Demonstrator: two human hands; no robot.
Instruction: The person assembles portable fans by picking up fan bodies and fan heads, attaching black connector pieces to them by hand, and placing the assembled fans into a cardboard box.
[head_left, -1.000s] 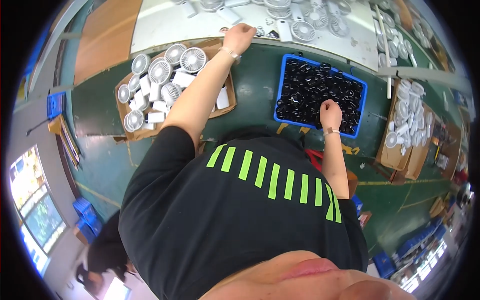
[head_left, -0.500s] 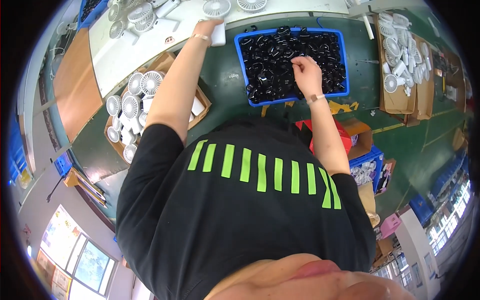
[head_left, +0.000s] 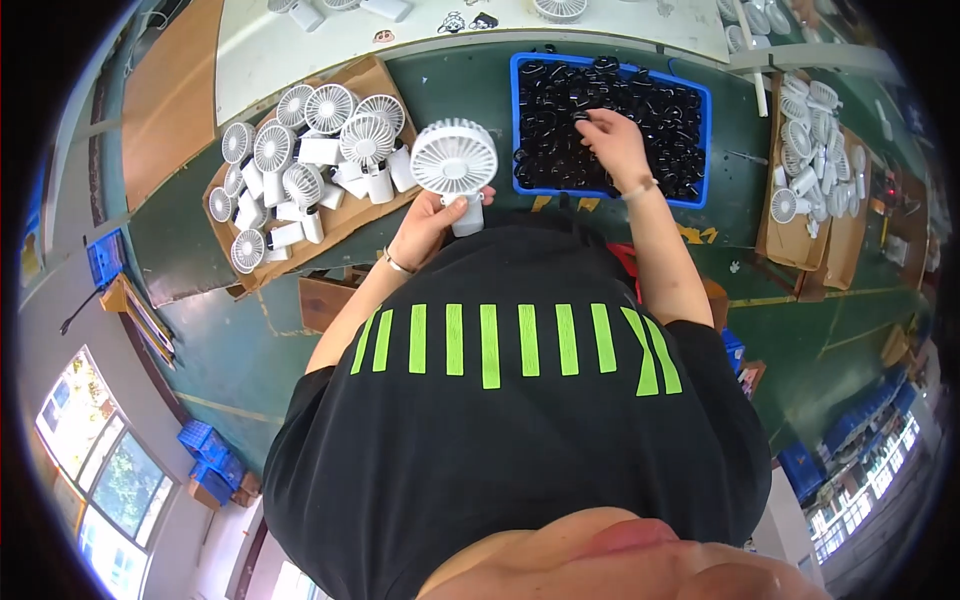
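Note:
My left hand point(head_left: 424, 232) is closed around the handle of a white handheld fan point(head_left: 456, 160), held upright in front of my chest with its round grille uppermost. Over a blue tray point(head_left: 515, 112) full of small black plastic pieces point(head_left: 556, 112), my right hand point(head_left: 616, 150) has its thumb and fingertips pinched together. Whatever lies between those fingertips is too small and dark to make out. To the left of the fan, an open cardboard box point(head_left: 362, 213) holds several similar white fans point(head_left: 273, 148).
A white worktop point(head_left: 340, 42) runs along the far side, with a few fans lying on it. Another cardboard box point(head_left: 842, 245) of white fans point(head_left: 800, 140) stands at the right. A thin tool point(head_left: 745, 157) lies on the green surface beside the tray.
My left hand has come back from the far worktop toward my chest, bringing a white fan. My right hand remains over the black pieces. The whole view has shifted a little.

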